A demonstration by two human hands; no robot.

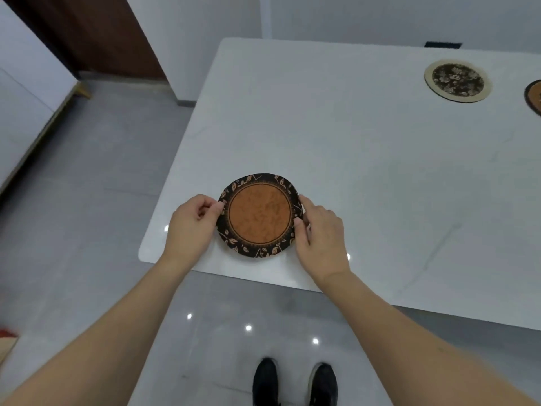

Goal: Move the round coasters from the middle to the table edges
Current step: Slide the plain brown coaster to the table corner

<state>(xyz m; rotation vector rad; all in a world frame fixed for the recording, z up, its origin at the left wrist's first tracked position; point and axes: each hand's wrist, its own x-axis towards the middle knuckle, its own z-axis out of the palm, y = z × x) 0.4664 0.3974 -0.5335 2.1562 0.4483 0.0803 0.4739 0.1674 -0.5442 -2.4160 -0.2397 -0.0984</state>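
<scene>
Now both hands pinch coaster [260, 215].

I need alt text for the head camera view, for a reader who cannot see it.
Two bare hands, left hand and right hand, grip opposite edges of a round orange coaster with a black leaf-patterned border, near the front edge of a white table. Farther right lie a round dark floral coaster with a cream rim and another orange coaster, cut off by the frame.

worktop [351, 159]: white, marbled | orange coaster [260, 215] between both hands | floral coaster [457, 80], third coaster [534, 96] well beyond right hand [320, 235]
</scene>
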